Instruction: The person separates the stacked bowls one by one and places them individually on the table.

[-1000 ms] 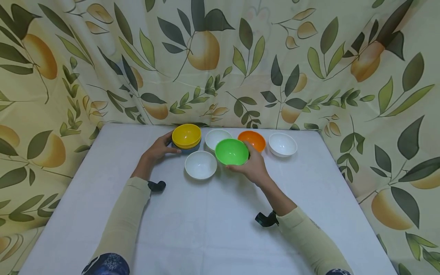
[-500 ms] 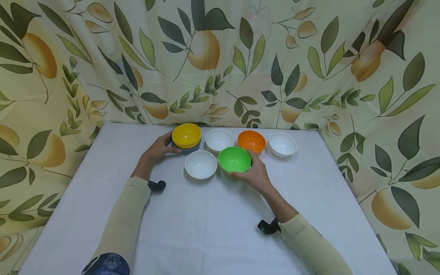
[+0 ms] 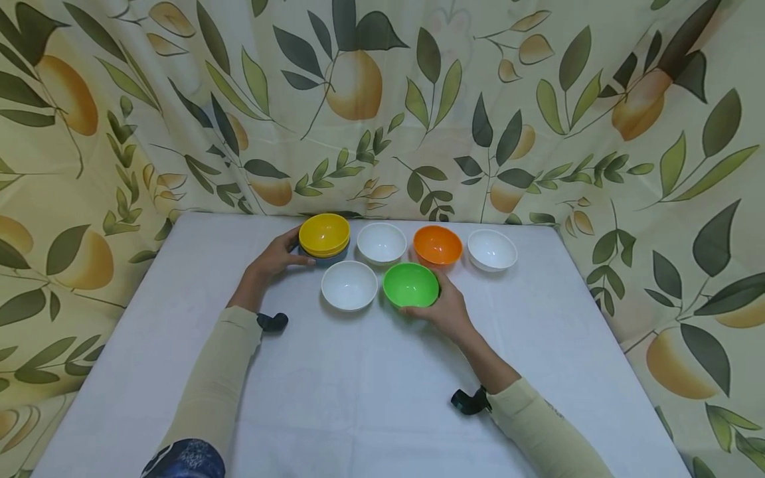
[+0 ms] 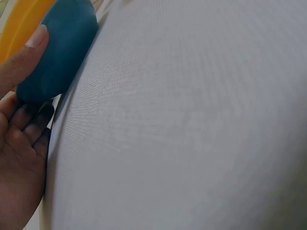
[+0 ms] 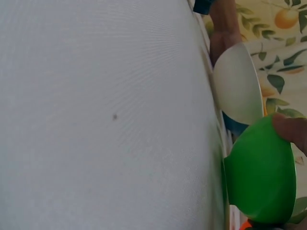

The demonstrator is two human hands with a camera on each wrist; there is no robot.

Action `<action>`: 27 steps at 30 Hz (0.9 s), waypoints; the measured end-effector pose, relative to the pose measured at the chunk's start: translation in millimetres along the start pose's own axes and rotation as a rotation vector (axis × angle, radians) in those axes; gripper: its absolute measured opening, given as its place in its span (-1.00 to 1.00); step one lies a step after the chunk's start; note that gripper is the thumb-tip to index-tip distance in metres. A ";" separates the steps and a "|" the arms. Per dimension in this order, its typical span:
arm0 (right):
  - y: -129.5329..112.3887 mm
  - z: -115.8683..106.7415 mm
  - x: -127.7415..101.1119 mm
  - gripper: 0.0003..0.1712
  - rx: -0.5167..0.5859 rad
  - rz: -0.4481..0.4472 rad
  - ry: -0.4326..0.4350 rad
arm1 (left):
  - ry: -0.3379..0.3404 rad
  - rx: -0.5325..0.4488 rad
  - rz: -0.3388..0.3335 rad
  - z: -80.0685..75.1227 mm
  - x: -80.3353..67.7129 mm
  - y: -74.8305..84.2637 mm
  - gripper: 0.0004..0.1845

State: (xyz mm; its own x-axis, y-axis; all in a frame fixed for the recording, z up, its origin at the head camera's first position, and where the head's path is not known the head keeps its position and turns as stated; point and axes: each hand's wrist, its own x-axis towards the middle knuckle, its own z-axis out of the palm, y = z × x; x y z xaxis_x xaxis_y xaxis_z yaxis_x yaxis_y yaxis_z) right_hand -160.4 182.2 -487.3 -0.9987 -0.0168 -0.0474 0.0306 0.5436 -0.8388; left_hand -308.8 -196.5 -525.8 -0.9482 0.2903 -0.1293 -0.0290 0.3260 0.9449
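Right hand (image 3: 449, 307) grips upright green bowl (image 3: 410, 284); mouth faces up.

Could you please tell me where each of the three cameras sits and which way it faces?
Head: worn on the head, looking forward and down at the table and bowls; both forearms, left hand and right hand show.
Left wrist: low beside the left hand, facing the blue bowl under the yellow bowl; thumb and palm show.
Right wrist: low beside the right hand, facing the green bowl; a fingertip shows.
Shared: head and right wrist both show the green bowl and a white bowl.
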 end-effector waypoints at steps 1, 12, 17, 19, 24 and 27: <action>0.4 -0.1 -0.4 0.19 -0.005 -0.001 -0.001 | 0.001 0.003 0.001 -0.1 0.0 0.2 0.18; 6.4 0.9 -4.5 0.28 -0.001 0.015 -0.011 | 0.000 0.015 0.018 -0.3 -1.5 0.4 0.18; 8.2 1.4 -6.1 0.30 0.014 0.001 -0.004 | -0.001 0.012 0.022 -0.8 -0.8 -0.7 0.18; 9.2 1.7 -6.5 0.32 0.014 0.000 -0.002 | -0.001 0.008 0.023 -0.8 -0.3 -1.5 0.18; 11.1 2.3 -8.1 0.36 0.014 -0.002 -0.004 | -0.002 0.012 0.021 -0.7 0.5 -2.2 0.19; 11.8 2.2 -8.9 0.36 0.016 -0.010 -0.001 | -0.002 0.015 0.021 -0.5 -0.2 -1.1 0.18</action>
State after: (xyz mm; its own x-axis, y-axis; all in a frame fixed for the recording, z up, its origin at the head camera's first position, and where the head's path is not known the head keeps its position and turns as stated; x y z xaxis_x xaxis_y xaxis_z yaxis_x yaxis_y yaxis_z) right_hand -151.1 186.9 -497.9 -0.9990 -0.0226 -0.0396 0.0216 0.5296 -0.8480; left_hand -308.8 -197.4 -526.6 -0.9478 0.2994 -0.1097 -0.0037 0.3335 0.9427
